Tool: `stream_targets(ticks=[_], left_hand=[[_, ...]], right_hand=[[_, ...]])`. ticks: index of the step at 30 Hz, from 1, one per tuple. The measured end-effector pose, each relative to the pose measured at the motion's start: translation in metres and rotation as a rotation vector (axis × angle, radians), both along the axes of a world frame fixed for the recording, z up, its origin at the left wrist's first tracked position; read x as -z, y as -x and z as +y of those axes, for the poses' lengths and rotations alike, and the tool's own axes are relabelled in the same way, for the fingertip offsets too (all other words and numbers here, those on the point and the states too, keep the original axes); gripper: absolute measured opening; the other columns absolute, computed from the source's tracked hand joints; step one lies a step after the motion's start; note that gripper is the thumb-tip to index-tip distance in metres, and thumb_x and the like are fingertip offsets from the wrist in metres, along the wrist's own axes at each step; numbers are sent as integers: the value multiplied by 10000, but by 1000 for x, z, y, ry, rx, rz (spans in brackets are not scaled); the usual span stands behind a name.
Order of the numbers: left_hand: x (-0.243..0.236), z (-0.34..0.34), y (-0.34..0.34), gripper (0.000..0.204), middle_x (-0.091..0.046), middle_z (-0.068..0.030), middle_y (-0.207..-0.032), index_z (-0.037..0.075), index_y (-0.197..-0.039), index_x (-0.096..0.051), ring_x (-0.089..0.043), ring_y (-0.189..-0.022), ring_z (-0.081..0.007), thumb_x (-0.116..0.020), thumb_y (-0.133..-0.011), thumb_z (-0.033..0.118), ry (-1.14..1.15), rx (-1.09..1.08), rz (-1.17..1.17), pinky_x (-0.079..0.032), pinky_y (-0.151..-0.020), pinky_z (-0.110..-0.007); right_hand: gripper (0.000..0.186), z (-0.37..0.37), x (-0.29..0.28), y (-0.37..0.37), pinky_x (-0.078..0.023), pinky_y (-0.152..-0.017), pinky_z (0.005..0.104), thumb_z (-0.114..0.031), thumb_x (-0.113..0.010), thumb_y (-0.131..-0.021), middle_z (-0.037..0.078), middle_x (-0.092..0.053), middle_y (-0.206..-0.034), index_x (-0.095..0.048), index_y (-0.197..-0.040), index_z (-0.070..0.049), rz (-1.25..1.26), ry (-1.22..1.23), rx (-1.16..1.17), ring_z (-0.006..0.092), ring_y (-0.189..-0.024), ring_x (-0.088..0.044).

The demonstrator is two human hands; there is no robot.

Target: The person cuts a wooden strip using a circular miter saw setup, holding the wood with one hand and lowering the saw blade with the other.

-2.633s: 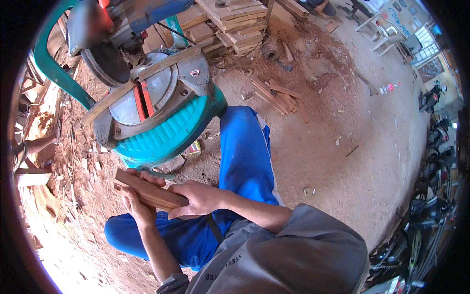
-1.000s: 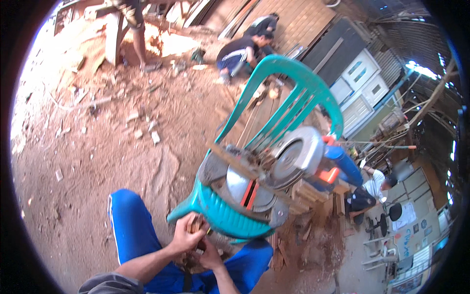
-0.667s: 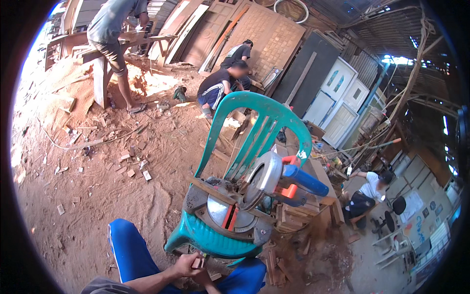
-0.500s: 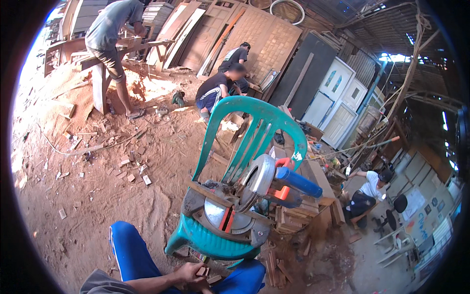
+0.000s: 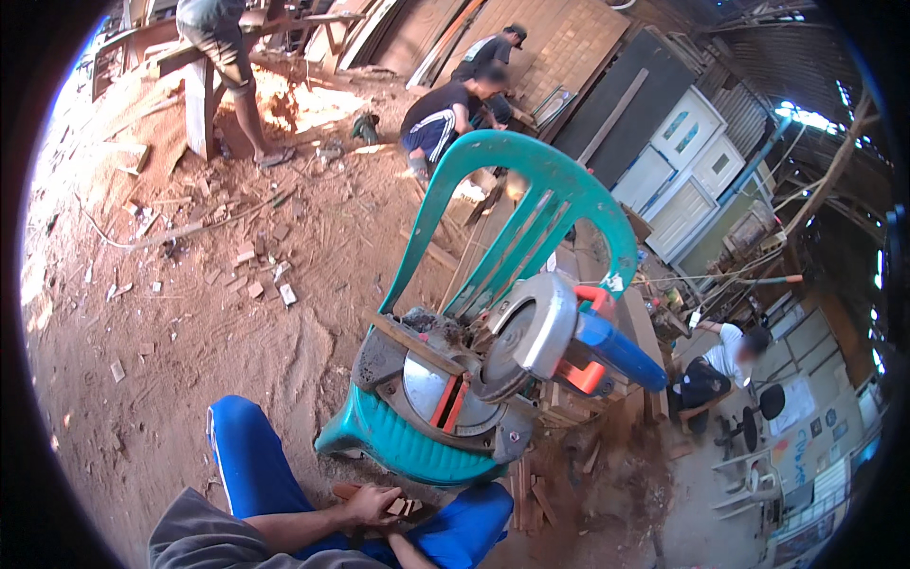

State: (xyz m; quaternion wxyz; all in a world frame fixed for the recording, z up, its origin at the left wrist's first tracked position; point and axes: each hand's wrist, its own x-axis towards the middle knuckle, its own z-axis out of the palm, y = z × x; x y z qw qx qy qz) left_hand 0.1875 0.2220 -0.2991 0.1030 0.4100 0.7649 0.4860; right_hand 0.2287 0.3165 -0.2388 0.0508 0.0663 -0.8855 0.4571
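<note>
Over my lap, my left hand [image 5: 370, 506] is closed around small wooden pieces [image 5: 406, 507], whose pale cut ends poke out beyond the fingers. A browner end of wood shows on the hand's other side. Just below it lies my right hand [image 5: 377, 541], mostly covered by the left, so its fingers are hidden. In front of my knees a miter saw [image 5: 540, 327] with a blue handle and orange parts rests on the seat of a green plastic chair [image 5: 417, 441]. A narrow wooden strip [image 5: 417, 343] lies along the saw's fence. The blade is raised above the base.
Wood offcuts [image 5: 256, 284] lie scattered over the dirt floor at left. Stacked timber [image 5: 640, 332] stands behind the saw at right. Two people crouch beyond the chair, another stands at a wooden bench [image 5: 199, 104], and one sits at far right. Doors [image 5: 678, 171] lean at the back.
The view has shifted, so the chair and saw appear higher and further right. My hands stay together over my lap, with more wood showing around the left one.
</note>
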Motion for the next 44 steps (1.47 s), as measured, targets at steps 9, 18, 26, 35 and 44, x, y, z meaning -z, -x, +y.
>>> stream_targets(ticks=[9,18,26,35,44], left_hand=[[-6,-6,-34,494,-679,-181,-883,76,-1067,-601,-693,-800,-391,-786,-719,374,106,-104,-248,-554,-711,-500],[-201,-62,-36,432,-679,-208,-891,49,-1099,-607,-696,-872,-411,-760,-821,342,158,52,-455,-556,-720,-472],[-408,-92,29,285,-650,-71,-714,48,-783,-525,-623,-604,-153,-705,-924,218,-232,-679,-894,-519,-552,-344],[-539,-272,155,204,-585,-49,-646,59,-855,-587,-615,-551,-198,-709,-934,202,-765,-1046,-1123,-514,-521,-349],[-524,-563,179,200,-640,-46,-701,68,-885,-673,-641,-597,-161,-771,-836,236,389,-1113,-795,-534,-558,-351]], right_hand=[[487,-6,-39,33,-550,-880,458,-233,-809,-809,158,-713,-1084,-639,-1230,-55,-87,19,14,336,-998,-704],[513,-15,-178,-1,-552,-879,461,-251,-815,-807,157,-719,-1064,-635,-1246,-56,-225,23,36,342,-982,-706],[631,-56,-303,-29,-556,-904,422,-334,-843,-800,147,-733,-1062,-611,-1309,-44,-658,159,-107,292,-996,-712],[628,-91,-655,163,-539,-944,367,-341,-829,-848,135,-688,-1236,-600,-1330,-10,-401,43,-225,242,-1105,-673],[608,-119,-986,221,-479,-1065,390,-78,-749,-892,142,-617,-1372,-475,-1429,1,779,63,-72,271,-1266,-599]])
